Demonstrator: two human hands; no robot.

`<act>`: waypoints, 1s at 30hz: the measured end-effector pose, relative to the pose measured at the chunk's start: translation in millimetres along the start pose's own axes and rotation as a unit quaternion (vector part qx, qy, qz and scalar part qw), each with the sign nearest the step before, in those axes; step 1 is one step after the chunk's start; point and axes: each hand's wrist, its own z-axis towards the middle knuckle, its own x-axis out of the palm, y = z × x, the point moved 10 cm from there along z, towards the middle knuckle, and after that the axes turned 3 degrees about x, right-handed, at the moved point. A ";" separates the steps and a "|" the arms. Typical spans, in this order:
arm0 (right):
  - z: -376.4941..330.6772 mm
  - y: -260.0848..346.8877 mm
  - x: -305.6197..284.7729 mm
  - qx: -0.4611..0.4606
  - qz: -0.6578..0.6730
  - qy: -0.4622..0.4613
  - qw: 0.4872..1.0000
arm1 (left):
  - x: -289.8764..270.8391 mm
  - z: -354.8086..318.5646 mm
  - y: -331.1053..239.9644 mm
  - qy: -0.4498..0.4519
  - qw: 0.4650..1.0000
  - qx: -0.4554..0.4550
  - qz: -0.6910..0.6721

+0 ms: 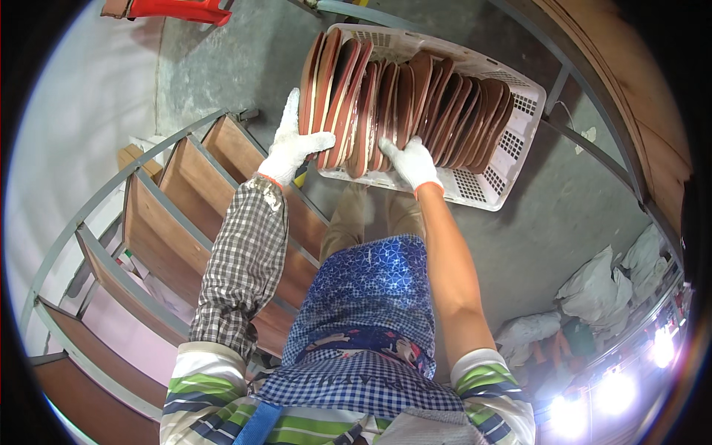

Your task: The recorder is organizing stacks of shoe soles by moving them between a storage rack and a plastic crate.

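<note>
A long row of reddish-brown shoe soles stands on edge, packed face to face in a white plastic basket. At the row's left end, the soles reach past the basket's rim. My left hand, in a white knitted glove, presses along the outermost sole, its thumb stretched across the lower edges. Farther right, my gloved right hand grips the row's near side, thumb and fingers against the sole edges. The soles between them are braced by both hands. Some right fingertips are hidden among the soles.
A metal rack with slanted brown boards stands close on my left. White sacks lie at the right, near bright lamps. A red object is at the far left. Curved metal bars run beyond the basket's right end.
</note>
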 end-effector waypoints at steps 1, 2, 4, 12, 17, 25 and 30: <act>-0.5 -2.5 2.1 0.002 0.000 0.000 1.000 | 1.4 0.2 0.5 0.002 1.000 -0.002 0.000; -0.4 -1.8 3.5 -0.005 0.025 -0.013 1.000 | 3.7 0.6 -0.6 0.011 0.999 0.003 -0.031; 1.6 4.0 9.2 0.005 0.054 -0.032 0.998 | 5.1 2.3 -0.7 0.017 0.998 0.002 -0.059; -26.6 51.9 -7.9 -0.087 0.038 -0.082 0.992 | -1.6 1.2 7.6 -0.002 1.000 -0.003 -0.007; -36.4 104.8 11.5 -0.147 0.087 -0.059 0.984 | 4.0 5.9 5.2 0.010 1.000 0.024 0.004; -49.7 112.4 39.4 -0.110 0.077 0.042 0.990 | 4.6 -19.7 -12.3 -0.004 0.998 -0.007 0.061; -95.7 115.9 24.7 -0.178 0.255 0.040 0.950 | 16.7 -56.2 -12.0 0.026 0.994 0.092 -0.049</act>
